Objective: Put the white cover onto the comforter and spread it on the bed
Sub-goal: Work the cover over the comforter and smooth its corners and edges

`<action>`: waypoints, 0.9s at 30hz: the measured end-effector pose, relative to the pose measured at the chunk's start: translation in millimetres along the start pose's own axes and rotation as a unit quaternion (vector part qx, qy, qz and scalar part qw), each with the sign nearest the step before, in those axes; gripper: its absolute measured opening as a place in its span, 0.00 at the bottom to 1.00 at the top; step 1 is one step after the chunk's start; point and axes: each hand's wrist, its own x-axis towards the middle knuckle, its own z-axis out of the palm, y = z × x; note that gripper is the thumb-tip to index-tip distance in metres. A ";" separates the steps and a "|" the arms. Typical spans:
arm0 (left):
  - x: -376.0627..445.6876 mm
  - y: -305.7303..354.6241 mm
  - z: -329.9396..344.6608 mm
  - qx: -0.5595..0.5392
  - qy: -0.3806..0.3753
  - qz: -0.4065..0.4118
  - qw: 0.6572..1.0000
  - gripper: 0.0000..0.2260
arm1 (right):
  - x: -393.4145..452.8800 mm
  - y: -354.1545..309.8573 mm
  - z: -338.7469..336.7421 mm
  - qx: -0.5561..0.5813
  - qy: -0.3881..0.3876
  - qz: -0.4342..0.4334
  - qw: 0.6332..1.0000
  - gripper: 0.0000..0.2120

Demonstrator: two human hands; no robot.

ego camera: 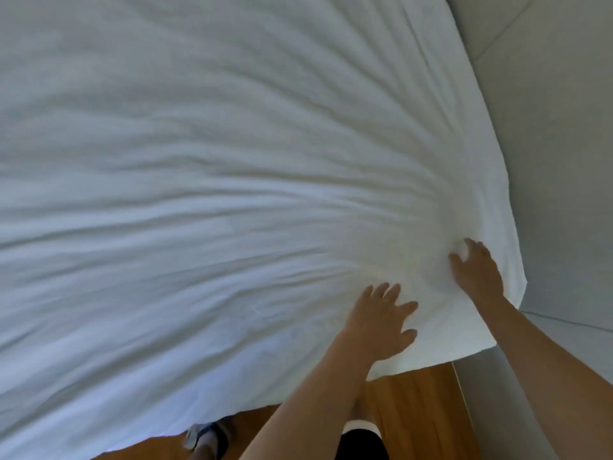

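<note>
White cover (232, 161) spread over bed, wrinkles fanning from near-right corner. Left hand (381, 322) flat, fingers splayed; right hand (476, 270) gripping bunched fabric. Beyond corner: wood floor (414, 403), grey wall (547, 127), slippered foot (207, 438).

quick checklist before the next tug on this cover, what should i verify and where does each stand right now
1. Right hand has a firm hold: ok, fingers curl round a bunch of the white cover.
2. Left hand steadies the fabric: ok, flat with fingers spread.
3. Cover smooth: not ok, creases fan out from the right hand.
4. Near edge hangs over the wooden floor: ok.
5. Comforter fills the corner: cannot tell, hidden inside.
6. Far side aligned: cannot tell, out of view.
</note>
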 end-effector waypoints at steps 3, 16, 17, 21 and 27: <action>-100.7 -31.6 -29.8 -0.024 0.035 -0.075 0.996 0.23 | -93.8 -64.5 -4.0 0.057 -0.012 -0.028 0.998 0.24; -560.9 -161.8 19.6 -0.201 0.083 -0.395 0.892 0.20 | -512.5 -301.5 93.3 -0.073 -0.337 -0.313 0.885 0.21; -580.4 -168.2 28.3 -0.228 0.087 -0.420 0.874 0.20 | -528.5 -309.0 102.4 -0.086 -0.346 -0.325 0.876 0.21; -633.1 -191.2 55.8 -0.315 0.128 -0.496 0.799 0.19 | -565.7 -334.3 142.8 -0.143 -0.357 -0.369 0.847 0.20; -695.2 -217.0 83.7 -0.419 0.217 -0.515 0.716 0.17 | -614.9 -394.5 189.5 -0.276 -0.353 -0.415 0.792 0.21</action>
